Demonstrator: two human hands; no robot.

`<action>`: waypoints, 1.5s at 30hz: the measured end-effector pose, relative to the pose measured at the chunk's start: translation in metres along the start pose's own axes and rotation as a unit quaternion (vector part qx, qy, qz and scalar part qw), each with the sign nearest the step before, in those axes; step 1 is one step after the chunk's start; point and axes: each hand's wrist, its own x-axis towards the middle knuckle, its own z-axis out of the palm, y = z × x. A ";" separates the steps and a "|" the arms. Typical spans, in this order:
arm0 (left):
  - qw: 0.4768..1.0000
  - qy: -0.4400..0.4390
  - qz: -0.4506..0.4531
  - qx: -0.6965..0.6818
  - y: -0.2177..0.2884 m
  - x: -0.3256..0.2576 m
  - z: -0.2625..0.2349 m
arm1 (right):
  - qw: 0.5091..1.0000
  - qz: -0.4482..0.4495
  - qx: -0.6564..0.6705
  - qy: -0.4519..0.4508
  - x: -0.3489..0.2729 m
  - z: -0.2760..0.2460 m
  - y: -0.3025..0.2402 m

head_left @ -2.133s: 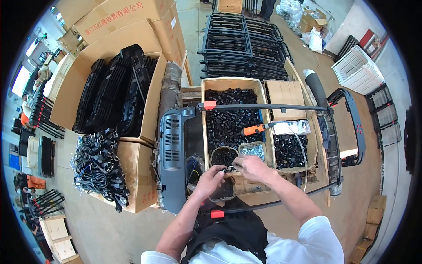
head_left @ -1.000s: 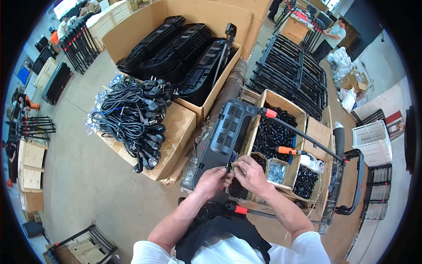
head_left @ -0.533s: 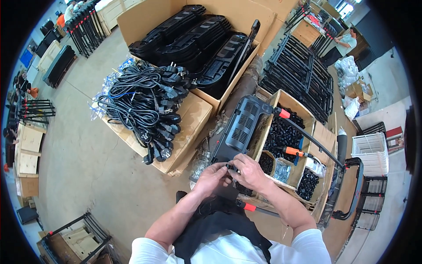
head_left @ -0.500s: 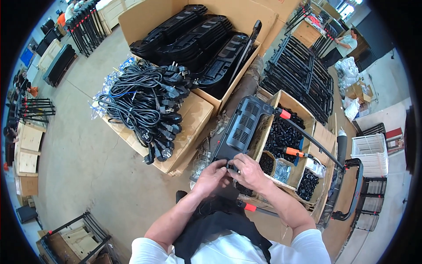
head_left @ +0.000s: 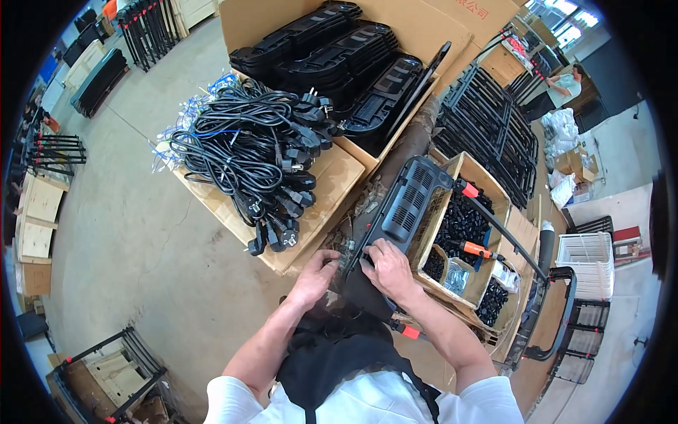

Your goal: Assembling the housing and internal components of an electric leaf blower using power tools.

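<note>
Workshop concrete floor (head_left: 134, 233) surrounds us. Left of our grip, black power cords (head_left: 247, 152) heap on cardboard. Our left hand (head_left: 316, 272) and right hand (head_left: 387, 267) pinch the near end of a black vented housing (head_left: 406, 205); it seems rigid, light plastic, best held by its edges. Right, a box of small black parts (head_left: 462, 226).

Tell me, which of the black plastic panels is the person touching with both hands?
The lone grilled panel lying in front of the person: the left hand and right hand meet at its near end. The other panels sit stacked in the big cardboard box, untouched.
</note>
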 end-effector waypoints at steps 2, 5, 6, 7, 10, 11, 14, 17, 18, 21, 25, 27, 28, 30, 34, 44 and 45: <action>1.000 -0.007 0.020 -0.013 -0.005 0.005 0.003 | 1.000 0.003 0.000 -0.003 0.001 0.003 0.000; 0.999 -0.033 0.035 0.000 0.000 0.006 0.002 | 1.000 0.011 -0.006 -0.012 0.001 0.004 -0.001; 0.998 -0.051 0.028 0.024 0.005 0.006 0.002 | 1.000 0.015 -0.010 -0.018 0.001 0.004 -0.002; 0.998 -0.052 0.028 0.023 0.003 0.007 0.003 | 1.000 0.015 -0.011 -0.019 0.000 0.002 -0.003; 0.999 -0.037 0.018 0.035 0.005 0.013 0.003 | 0.999 0.044 -0.013 -0.008 0.003 -0.001 -0.009; 0.998 -0.041 0.015 0.054 0.008 0.013 0.003 | 0.999 0.042 -0.016 -0.018 0.001 -0.001 -0.007; 0.996 -0.048 0.028 0.067 0.011 0.015 0.006 | 0.998 0.038 -0.025 -0.035 0.000 -0.003 -0.004; 0.995 -0.049 0.056 0.068 0.006 0.021 0.006 | 0.998 0.027 -0.041 -0.050 -0.001 -0.002 -0.004; 0.994 -0.047 0.067 0.075 0.002 0.023 0.005 | 0.997 0.018 -0.051 -0.059 -0.001 -0.002 -0.005; 0.988 0.003 0.098 0.120 -0.005 0.030 0.009 | 0.996 0.022 -0.055 -0.067 0.000 -0.001 -0.006; 0.987 0.002 0.084 0.139 0.015 0.022 0.012 | 0.998 0.039 -0.012 -0.037 0.003 -0.020 -0.007; 0.985 -0.037 0.121 0.114 0.029 0.014 0.014 | 0.992 0.079 0.102 -0.007 0.005 -0.037 0.001; 0.985 -0.038 0.120 0.115 0.035 0.011 0.016 | 0.991 0.080 0.103 -0.007 0.007 -0.043 0.001; 0.981 -0.094 0.112 0.129 0.046 0.010 0.020 | 0.907 0.281 0.306 -0.062 0.016 -0.062 -0.006; 0.981 -0.076 0.129 0.122 0.046 0.015 0.034 | 0.970 0.121 0.192 -0.087 0.023 -0.070 0.010; 0.973 -0.196 0.060 0.109 0.061 0.035 0.056 | 0.962 0.135 0.209 -0.112 0.021 -0.077 0.028; 0.976 -0.206 0.037 0.054 0.059 0.039 0.060 | 0.962 0.137 0.210 -0.109 0.020 -0.076 0.031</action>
